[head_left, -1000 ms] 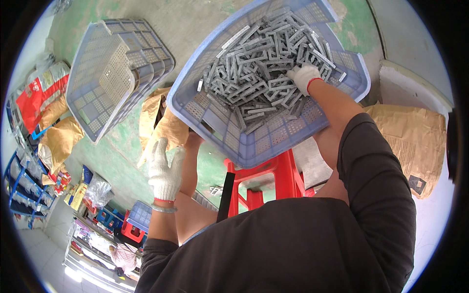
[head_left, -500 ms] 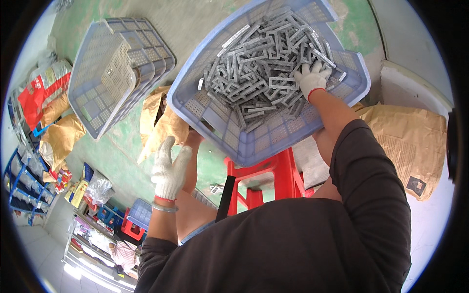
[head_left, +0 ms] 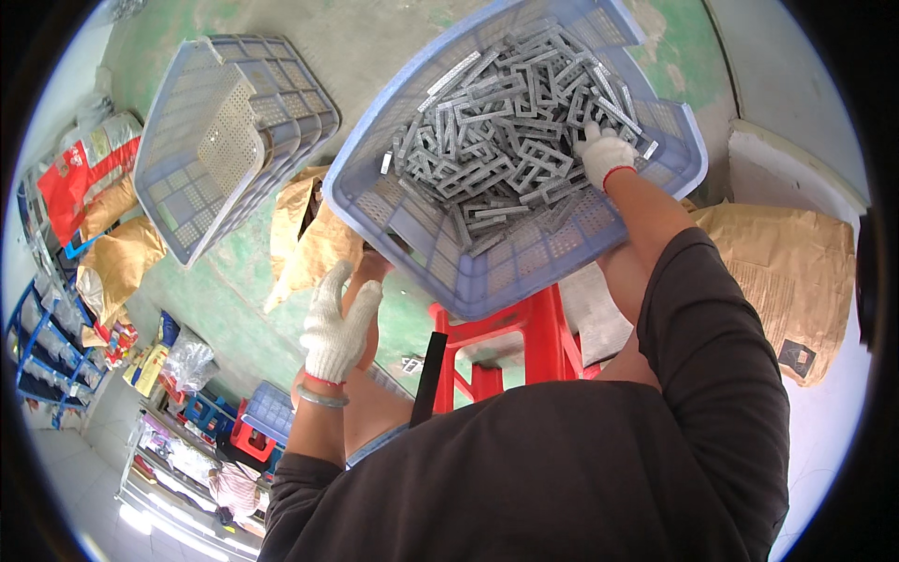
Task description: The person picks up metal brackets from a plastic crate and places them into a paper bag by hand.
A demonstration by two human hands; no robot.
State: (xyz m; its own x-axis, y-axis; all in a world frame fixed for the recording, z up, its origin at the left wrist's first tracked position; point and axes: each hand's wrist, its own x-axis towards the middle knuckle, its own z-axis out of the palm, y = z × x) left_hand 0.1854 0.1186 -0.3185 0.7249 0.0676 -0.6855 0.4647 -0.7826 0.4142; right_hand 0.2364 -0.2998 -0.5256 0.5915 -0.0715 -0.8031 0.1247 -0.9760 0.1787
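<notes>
In the head view, the only one, the right hand [head_left: 607, 155], in a pale knitted glove, is at the right edge of a heap of grey metal frames [head_left: 492, 173]. The frames lie jumbled in a blue plastic basket [head_left: 482, 276], many crossing or overlapping. The right hand's fingertips point into the heap and seem to touch the pieces there; whether they pinch one, I cannot tell.

The left hand [head_left: 337, 328], gloved too, is held over the left leg, outside the basket, its thumb and fingers spread and nothing in its grasp. A red stool [head_left: 538, 337] shows below the basket's near edge; whether it bears the basket is hidden. A brown paper bag [head_left: 777, 281] lies to the right, and more plastic baskets [head_left: 173, 201], apparently nested, are well apart on the left.

The step in hand looks like sorting through or picking from the heap with the right hand alone. As I judge it, the next move calls for a firm pinch on one bar of a single frame and a slow lift, since neighbouring pieces could catch; the left hand is free to receive or steady.
</notes>
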